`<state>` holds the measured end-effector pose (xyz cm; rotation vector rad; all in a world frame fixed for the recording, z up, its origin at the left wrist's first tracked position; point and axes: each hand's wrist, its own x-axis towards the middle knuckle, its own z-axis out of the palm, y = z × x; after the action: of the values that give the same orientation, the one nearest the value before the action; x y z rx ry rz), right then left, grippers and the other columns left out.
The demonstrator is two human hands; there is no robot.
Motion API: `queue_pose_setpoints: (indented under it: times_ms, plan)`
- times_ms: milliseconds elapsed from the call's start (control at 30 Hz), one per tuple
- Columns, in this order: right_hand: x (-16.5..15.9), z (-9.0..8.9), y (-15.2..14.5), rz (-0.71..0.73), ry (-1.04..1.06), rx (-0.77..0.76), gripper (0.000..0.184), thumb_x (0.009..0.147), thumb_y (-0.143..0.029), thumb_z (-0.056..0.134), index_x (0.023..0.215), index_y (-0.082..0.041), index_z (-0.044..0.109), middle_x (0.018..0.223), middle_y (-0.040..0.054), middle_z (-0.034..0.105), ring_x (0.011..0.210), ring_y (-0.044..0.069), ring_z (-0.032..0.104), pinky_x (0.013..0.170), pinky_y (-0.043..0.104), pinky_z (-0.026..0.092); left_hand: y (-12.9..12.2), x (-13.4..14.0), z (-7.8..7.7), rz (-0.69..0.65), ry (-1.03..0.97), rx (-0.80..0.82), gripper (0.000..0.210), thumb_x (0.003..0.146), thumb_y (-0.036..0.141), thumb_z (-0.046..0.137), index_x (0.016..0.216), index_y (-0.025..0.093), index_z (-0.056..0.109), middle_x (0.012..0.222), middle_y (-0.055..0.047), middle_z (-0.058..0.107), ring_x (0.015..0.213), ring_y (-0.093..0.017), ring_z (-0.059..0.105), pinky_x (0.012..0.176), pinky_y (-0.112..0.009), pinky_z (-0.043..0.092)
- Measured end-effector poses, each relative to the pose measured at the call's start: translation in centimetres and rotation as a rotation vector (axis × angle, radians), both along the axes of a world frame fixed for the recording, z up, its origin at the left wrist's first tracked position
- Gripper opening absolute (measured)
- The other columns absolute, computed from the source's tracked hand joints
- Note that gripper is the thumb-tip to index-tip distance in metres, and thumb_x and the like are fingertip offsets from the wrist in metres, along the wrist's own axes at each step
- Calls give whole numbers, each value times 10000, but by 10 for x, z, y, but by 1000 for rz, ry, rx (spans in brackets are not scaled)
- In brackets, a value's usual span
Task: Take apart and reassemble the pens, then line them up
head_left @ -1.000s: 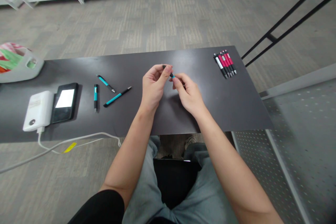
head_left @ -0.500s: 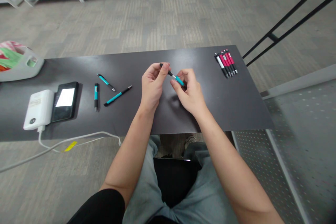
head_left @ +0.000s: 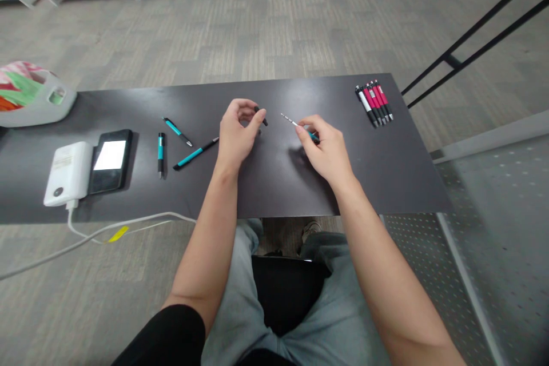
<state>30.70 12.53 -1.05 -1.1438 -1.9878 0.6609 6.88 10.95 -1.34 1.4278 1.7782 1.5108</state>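
Between the thumb and fingers of my left hand (head_left: pixel 240 131) is a short black pen grip (head_left: pixel 261 116), pulled off its pen. My right hand (head_left: pixel 323 143) is closed round a blue pen barrel (head_left: pixel 314 138), mostly hidden by the fingers. A thin pale refill (head_left: pixel 289 119) sticks out of that barrel, its tip pointing up and left towards my left hand. The two parts are apart, held just above the dark table. Left of my left hand lie three blue-and-black pens (head_left: pixel 160 151), one with its tip close to my wrist.
A row of pink pens and a white one (head_left: pixel 366 104) lies at the table's right end. To the left are a black phone-like device (head_left: pixel 110 180), a white power bank (head_left: pixel 68 174) with a white cable (head_left: pixel 128 221), and a white basket (head_left: pixel 64 108) holding coloured cloth or bags.
My hands have moved apart. The black grip has come away from the blue barrel with my left hand, and more of the refill now shows.
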Motion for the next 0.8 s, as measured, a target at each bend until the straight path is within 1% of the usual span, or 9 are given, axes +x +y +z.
queue_pose_setpoints:
  times_ms: [100,167,267,367,500,567,633,700,800]
  plan:
    - [5,-1,5,-27,18,9,271,1162,-544,646,1119,-307,770,985,44,798,888,267,722,875,385,555,-9,9,7,12,341,-204,157,1028,278,904,1096,296,763,1115,-21,877,1163,-303,789,1216,-570,449]
    - [7,-2,8,-35,37,12,305,1153,-577,655,1113,-301,779,965,46,795,868,263,711,844,383,551,-13,17,12,4,494,-286,142,1037,283,899,1099,303,773,1244,-54,881,1310,-365,738,1232,-623,392]
    - [8,-2,9,-33,58,14,363,1151,-618,650,1112,-288,793,951,53,793,841,258,699,813,381,541,-17,26,15,10,596,-340,111,1062,325,879,1113,295,786,1405,-110,832,1436,-411,643,1214,-628,374]
    - [9,-2,9,-20,61,9,389,1153,-638,648,1102,-282,797,945,58,790,833,257,697,808,382,540,-17,29,14,43,623,-362,120,1069,351,877,1126,282,797,1448,-142,799,1462,-434,610,1230,-651,357]
    - [8,-2,8,-11,56,10,354,1151,-612,663,1084,-288,789,952,54,794,862,263,713,832,384,548,-14,25,12,41,525,-272,191,1045,370,912,1188,307,802,1454,-111,815,1464,-426,637,1277,-653,367]
    - [7,-2,8,-1,54,4,340,1153,-601,664,1087,-291,788,963,52,800,868,264,719,832,383,550,-11,22,12,-57,392,-183,278,1028,408,932,1259,328,799,1438,-79,834,1425,-385,685,1283,-596,420]
    - [7,-2,7,24,58,3,328,1159,-589,659,1093,-295,789,990,52,812,874,265,729,846,386,559,-7,22,11,-200,222,-83,331,1029,467,930,1295,321,797,1401,-71,853,1344,-332,747,1255,-512,495]
    - [6,-1,7,65,54,9,310,1166,-572,655,1106,-301,795,1040,56,831,907,271,747,899,400,577,-4,23,10,-298,61,8,321,1039,528,918,1228,293,809,1302,-79,869,1225,-286,793,1188,-438,560]
    - [7,2,7,101,16,7,288,1166,-554,657,1117,-312,805,1111,64,858,998,295,772,986,427,592,0,25,11,-323,-75,38,339,1007,567,954,1002,267,796,1054,-60,851,1035,-248,796,1058,-379,612]
